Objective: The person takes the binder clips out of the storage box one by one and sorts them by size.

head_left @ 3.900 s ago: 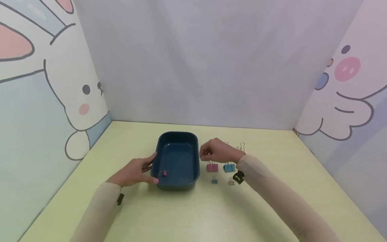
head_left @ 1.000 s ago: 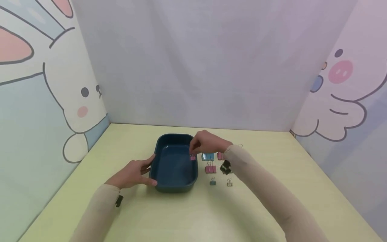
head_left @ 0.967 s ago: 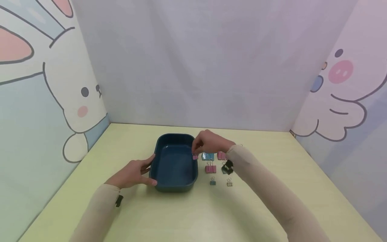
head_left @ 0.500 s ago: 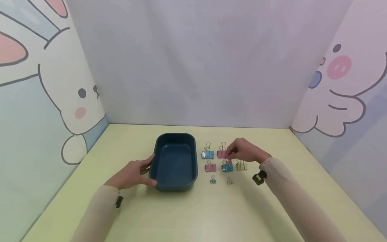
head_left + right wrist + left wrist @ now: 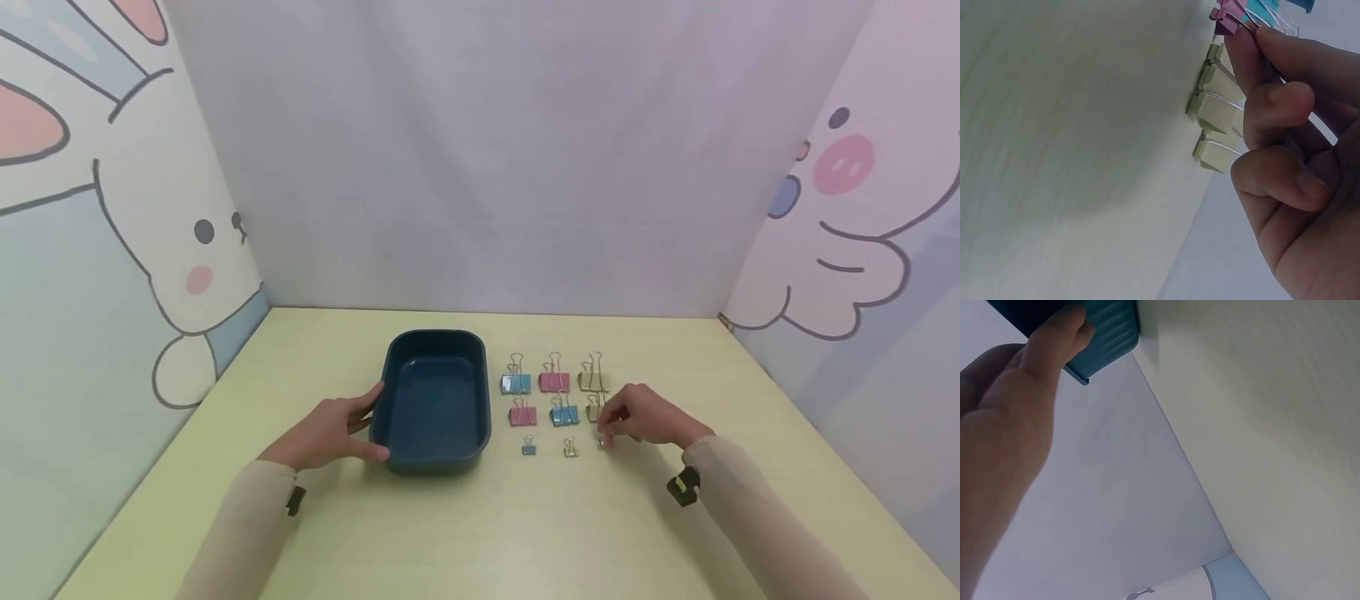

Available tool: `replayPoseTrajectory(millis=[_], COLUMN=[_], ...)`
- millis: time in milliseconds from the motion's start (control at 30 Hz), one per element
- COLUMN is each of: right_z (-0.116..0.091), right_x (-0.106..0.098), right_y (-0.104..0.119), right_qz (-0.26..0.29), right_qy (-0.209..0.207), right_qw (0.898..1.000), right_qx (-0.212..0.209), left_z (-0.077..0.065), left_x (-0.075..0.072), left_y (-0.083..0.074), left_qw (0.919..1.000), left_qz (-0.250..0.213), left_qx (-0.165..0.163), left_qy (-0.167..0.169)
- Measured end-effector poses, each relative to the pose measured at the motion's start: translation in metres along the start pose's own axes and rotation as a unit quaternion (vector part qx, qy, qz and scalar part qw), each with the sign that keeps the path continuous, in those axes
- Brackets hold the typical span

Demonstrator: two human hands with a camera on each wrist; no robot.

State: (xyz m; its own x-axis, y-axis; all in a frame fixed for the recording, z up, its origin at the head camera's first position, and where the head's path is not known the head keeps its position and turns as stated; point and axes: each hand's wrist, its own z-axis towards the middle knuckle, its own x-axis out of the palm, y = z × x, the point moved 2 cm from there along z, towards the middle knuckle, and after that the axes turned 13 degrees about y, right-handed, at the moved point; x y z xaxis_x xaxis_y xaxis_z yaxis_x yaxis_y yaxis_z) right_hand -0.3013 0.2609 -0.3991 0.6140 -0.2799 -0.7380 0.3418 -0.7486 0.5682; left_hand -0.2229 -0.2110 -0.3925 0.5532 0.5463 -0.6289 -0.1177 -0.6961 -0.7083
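My right hand (image 5: 647, 414) pinches a small pink binder clip (image 5: 605, 442) between thumb and fingertips, low over the table. In the right wrist view, this pink clip (image 5: 1227, 17) hangs by its wire handles from my fingertips. My left hand (image 5: 327, 432) holds a dark blue tray (image 5: 488, 417) at its left side, thumb at the near corner and fingers along the wall. Left of the pinched clip, a small cream clip (image 5: 571, 451) and a small blue clip (image 5: 528, 449) stand in the same row.
Behind them, medium pink (image 5: 522, 416), blue (image 5: 564, 415) and cream (image 5: 593, 413) clips form a middle row. Large blue (image 5: 515, 384), pink (image 5: 554, 382) and cream (image 5: 594, 382) clips make the back row. A pale wall (image 5: 480, 250) rises behind the table.
From the tray, my right hand has carried the small pink clip rightward and toward me, to the near row's right end. The tray and left hand have stayed almost in place.
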Motion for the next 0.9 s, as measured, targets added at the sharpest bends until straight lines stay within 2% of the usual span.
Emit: replayPoseTrajectory(millis=[233,467,633,767,833,900], right_z=[-0.003,-0.006,-0.009,-0.009,-0.007,-0.005], right_x=[0.007,0.01,0.007,0.001,-0.001,-0.004], right_y=[-0.001,-0.003,-0.004,0.005,0.014,0.025], right_qz=[0.016,0.009,0.007,-0.01,-0.022,-0.042], right_qy=[-0.005,-0.015,-0.04,-0.073,-0.099,-0.131], right_qw=[1.0,1.0,0.999,0.997,0.995,0.99], right_qx=[0.001,-0.001,-0.005,-0.016,-0.024,-0.038], left_z=[-0.002,-0.001,-0.001,-0.003,-0.006,-0.008], left_x=[0.0,0.0,-0.001,-0.004,-0.007,-0.012], left_y=[0.0,-0.001,-0.002,-0.004,-0.005,-0.006], left_qw=[1.0,0.9999,0.9999,0.9995,0.9981,0.994], left_qz=[0.002,0.007,0.006,0.03,0.059,0.095], left_qx=[0.001,0.009,0.008,0.007,0.007,0.011], left_qy=[-0.001,0.002,0.004,0.003,-0.014,-0.053])
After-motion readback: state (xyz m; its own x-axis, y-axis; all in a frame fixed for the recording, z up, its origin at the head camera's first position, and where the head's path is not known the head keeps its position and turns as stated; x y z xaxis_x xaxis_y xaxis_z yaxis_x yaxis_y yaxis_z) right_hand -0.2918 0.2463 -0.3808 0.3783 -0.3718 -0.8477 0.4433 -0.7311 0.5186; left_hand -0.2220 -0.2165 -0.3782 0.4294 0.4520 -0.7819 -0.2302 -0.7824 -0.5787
